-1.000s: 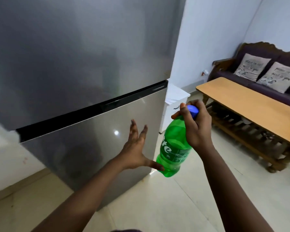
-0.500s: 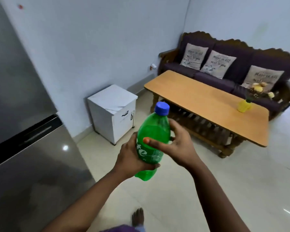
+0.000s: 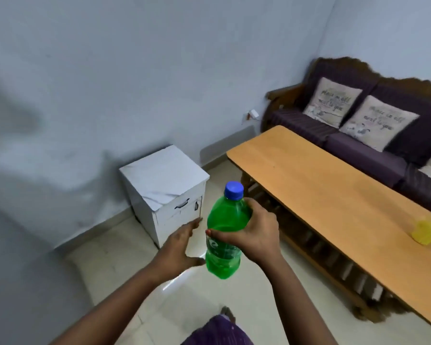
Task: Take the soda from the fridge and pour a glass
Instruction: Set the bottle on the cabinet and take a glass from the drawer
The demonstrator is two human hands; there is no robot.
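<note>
A green soda bottle (image 3: 225,220) with a blue cap (image 3: 234,191) is upright in front of me, above the floor. My right hand (image 3: 255,232) is wrapped around its middle from the right side. My left hand (image 3: 179,244) is just left of the bottle with its fingers spread; its thumb reaches toward the bottle's lower part, and I cannot tell if it touches. The fridge shows only as a blurred grey surface (image 3: 15,270) at the left edge. No glass is in view.
A small white cabinet (image 3: 164,185) stands against the wall ahead. A long wooden coffee table (image 3: 334,195) runs along the right, with a yellow object (image 3: 427,234) on it. Behind it is a purple sofa (image 3: 363,150) with cushions. My foot (image 3: 225,312) shows on the tiled floor.
My view has swung further right, away from the fridge. My left hand has come off the bottle and opened beside it. My right hand still holds the bottle.
</note>
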